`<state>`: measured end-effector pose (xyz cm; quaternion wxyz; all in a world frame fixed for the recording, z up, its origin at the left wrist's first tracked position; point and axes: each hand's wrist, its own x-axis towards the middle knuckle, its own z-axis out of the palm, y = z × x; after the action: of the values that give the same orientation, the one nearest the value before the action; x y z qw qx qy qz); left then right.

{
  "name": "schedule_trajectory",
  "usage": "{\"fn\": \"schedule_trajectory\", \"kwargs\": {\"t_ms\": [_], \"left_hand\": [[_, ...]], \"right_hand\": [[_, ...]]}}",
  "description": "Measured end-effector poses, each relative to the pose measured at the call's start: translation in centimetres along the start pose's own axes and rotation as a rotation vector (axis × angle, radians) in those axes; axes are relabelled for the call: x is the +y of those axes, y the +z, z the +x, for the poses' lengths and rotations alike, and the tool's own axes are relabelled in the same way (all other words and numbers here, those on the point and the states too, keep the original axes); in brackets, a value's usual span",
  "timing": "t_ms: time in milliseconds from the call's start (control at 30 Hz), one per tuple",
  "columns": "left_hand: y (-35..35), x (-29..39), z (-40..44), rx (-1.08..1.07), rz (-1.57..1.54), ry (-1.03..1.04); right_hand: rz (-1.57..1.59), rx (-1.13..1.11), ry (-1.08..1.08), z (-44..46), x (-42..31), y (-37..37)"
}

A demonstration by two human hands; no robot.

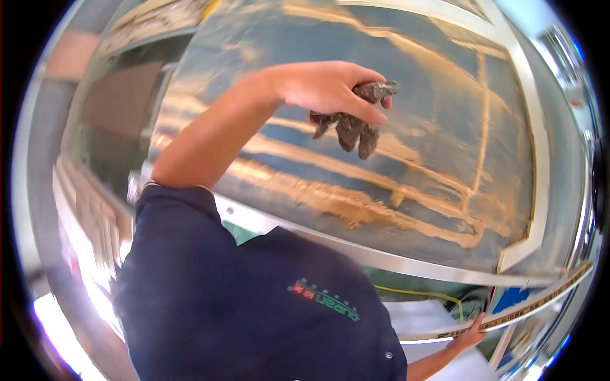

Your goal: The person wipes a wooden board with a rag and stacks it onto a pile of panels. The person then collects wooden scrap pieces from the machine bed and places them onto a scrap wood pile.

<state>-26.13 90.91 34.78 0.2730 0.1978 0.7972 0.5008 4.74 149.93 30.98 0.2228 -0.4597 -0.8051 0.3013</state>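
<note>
Leaning over the wide tabletop (457,117), the person in the dark shirt (254,298) stretches the left arm across it. The left hand (330,89), back upward, is gripping a crumpled, grimy dark glove (348,130), with thumb and fingers bent around it and the glove's limp fingers hanging below. That glove is over the middle of the tabletop, well in from the near edge; from here I can't tell whether its tips touch the surface. Tan dust (330,203) lies in streaks across the grey top, thickest in a band along the near edge, with a thinner line running up near the right edge. A pale rail (413,267) borders the near edge, and a pale frame (539,159) follows the right one. Low beside the person, past the near edge toward the right corner, the right hand (469,333) is wrapped around a long strip (534,308) with dark printing. A yellow hose (438,294) curves between that strip and the rail. Flat boards (89,209) sit beyond the left edge
</note>
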Motion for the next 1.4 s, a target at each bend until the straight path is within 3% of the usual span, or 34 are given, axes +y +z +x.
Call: {"fn": "schedule_trajectory", "kwargs": {"t_ms": [67,100,133,200,267,300,400,467,533,567,667,700,833,867,933,967,1067,1133,1167,1200,1267,1300,1400], "left_hand": [[2.7,-0.2,-7.1,0.118,-0.233,-0.126],[4.4,-0.2,-10.8,0.241,-0.323,-0.178],[6.3,-0.5,-14.2,0.368,-0.407,-0.221],[10.4,-2.2,-20.9,0.528,-0.598,-0.142],[14.5,-3.8,-28.0,0.578,-1.088,-0.088],[16.1,-4.3,-31.0,0.717,-1.118,-0.118],[18.4,-5.0,-39.4,1.134,-1.163,-0.138],[18.4,-6.9,-44.6,1.296,-1.104,-0.11],[17.2,-8.5,-47.5,1.586,-1.074,-0.254],[16.1,-9.9,-49.3,1.665,-1.03,-0.235],[12.6,-12.0,-52.7,1.869,-0.713,-0.301],[11.3,-13.8,-54.3,1.873,-0.641,-0.322],[6.8,-21.1,-59.7,1.91,-0.541,-0.507],[5.9,-23.2,-60.7,1.907,-0.551,-0.538],[5.0,-26.1,-62.1,1.825,-0.767,-0.345],[4.5,-26.4,-62.0,1.797,-0.869,-0.226],[3.8,-24.2,-60.8,1.562,-1.036,-0.034],[4.1,-23.7,-58.7,1.487,-1.016,-0.017],[4.4,-24.5,-57.8,1.377,-0.663,-0.129],[4.8,-24.9,-56.9,1.281,-0.59,-0.224],[5.1,-25.4,-55.9,1.365,0.31,-0.402],[4.5,-24.5,-56.0,1.38,0.461,-0.416],[3.3,-23.9,-56.9,1.528,0.457,-0.427]], "right_hand": [[0.093,-0.084,-0.106,0.4,0.4,1.0],[-0.013,-0.057,-0.021,0.1,-0.3,1.6],[0.014,-0.122,-0.193,2.0,1.9,2.2],[0.056,-0.248,-0.208,4.6,4.2,3.9],[-0.046,-0.291,-0.24,4.5,3.5,5.7],[0.065,-0.383,-0.25,4.5,3.4,6.4],[-0.721,-0.24,-0.796,5.7,3.8,7.7],[-0.709,-0.356,-1.042,2.7,0.7,7.4],[-0.64,-0.368,-1.223,3.0,1.3,8.1],[-0.417,-0.392,-0.505,-7.8,-6.9,6.2],[-0.355,-0.384,-0.58,-14.0,-10.2,5.3],[-0.413,-0.344,-0.668,-16.0,-10.9,5.2],[-0.545,-0.221,-0.624,-19.3,-10.4,7.9],[-0.416,-0.222,-0.673,-21.2,-10.7,9.0],[-0.177,-0.211,-0.769,-24.0,-10.8,10.4],[-0.446,-0.159,-0.739,-24.9,-11.8,10.3],[-0.394,-0.209,-0.65,-30.7,-14.5,10.2],[-0.227,-0.257,-0.721,-31.1,-13.9,10.6],[-0.334,-0.257,-0.661,-31.4,-14.4,10.3],[-0.207,-0.275,-0.742,-32.5,-14.2,10.2],[-0.199,-0.265,-0.709,-35.3,-15.1,9.4],[-0.175,-0.27,-0.681,-37.9,-16.1,8.8],[-0.174,-0.252,-0.55,-37.5,-14.7,8.5]]}}
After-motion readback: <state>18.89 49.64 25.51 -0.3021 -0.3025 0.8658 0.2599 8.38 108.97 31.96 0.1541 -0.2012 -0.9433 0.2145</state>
